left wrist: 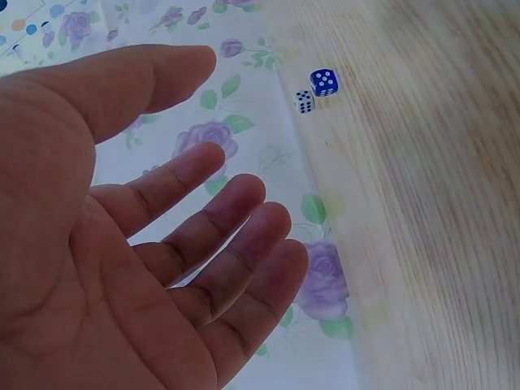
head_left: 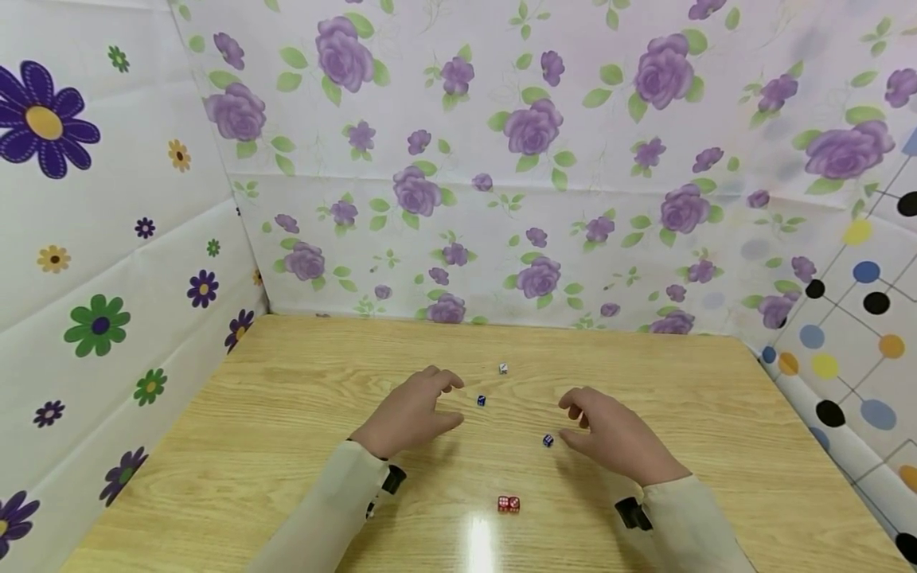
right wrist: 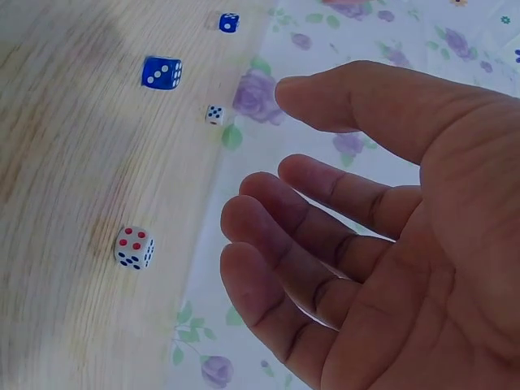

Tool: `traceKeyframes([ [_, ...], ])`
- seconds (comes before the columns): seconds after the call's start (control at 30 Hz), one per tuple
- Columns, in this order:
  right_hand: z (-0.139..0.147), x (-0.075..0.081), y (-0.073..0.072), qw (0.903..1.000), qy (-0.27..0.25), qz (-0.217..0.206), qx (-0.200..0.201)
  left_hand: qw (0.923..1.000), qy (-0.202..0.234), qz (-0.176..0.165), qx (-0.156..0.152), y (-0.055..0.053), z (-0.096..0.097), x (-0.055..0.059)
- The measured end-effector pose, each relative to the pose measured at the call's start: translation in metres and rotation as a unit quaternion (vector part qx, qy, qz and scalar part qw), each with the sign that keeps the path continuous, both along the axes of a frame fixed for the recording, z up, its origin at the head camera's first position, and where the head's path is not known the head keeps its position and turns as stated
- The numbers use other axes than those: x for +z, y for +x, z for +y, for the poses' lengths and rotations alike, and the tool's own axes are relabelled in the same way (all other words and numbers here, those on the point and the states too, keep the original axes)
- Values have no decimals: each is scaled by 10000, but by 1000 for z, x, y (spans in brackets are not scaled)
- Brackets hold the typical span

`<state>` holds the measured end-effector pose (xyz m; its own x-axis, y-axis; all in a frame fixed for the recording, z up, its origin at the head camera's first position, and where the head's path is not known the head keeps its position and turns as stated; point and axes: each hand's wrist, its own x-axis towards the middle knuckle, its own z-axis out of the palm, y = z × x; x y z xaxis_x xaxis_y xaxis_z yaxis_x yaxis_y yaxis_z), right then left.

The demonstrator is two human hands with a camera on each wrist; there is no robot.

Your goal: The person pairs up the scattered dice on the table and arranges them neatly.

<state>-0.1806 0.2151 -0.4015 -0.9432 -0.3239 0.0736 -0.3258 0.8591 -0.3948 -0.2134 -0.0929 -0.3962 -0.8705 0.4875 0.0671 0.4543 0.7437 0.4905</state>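
Observation:
My left hand (head_left: 413,411) is held above the table with fingers loosely bent and nothing in it. Just right of its fingertips lies a blue die (head_left: 481,400), with a white die (head_left: 503,368) farther back. A second blue die (head_left: 548,440) sits beside the thumb of my right hand (head_left: 618,432), which is also empty and relaxed. In the right wrist view, another white die (right wrist: 134,248) with red pips on top rests near the fingers; the head view does not show it. Two red dice (head_left: 509,504) lie side by side nearer me.
The dice lie on a light wooden table (head_left: 322,358). A cloth with purple roses (head_left: 533,127) hangs behind its back edge. Patterned sheets (head_left: 100,325) close off the left side, and a dotted one (head_left: 831,366) the right. Glare marks the front of the table.

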Motion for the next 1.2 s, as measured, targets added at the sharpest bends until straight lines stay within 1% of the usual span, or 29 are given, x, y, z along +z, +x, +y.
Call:
traceKeyframes([
  [0.3,3,-1,-2,9999,-79,-74,-16,9999,7,-97,44,-1,0,0],
  [0.8,2,-5,-5,9997,-134,-209,-75,9990,213,-390,44,-2,-2,-2],
  [1.2,1,-7,-6,9992,-192,-330,-130,9985,259,-491,3,-3,-4,-6],
])
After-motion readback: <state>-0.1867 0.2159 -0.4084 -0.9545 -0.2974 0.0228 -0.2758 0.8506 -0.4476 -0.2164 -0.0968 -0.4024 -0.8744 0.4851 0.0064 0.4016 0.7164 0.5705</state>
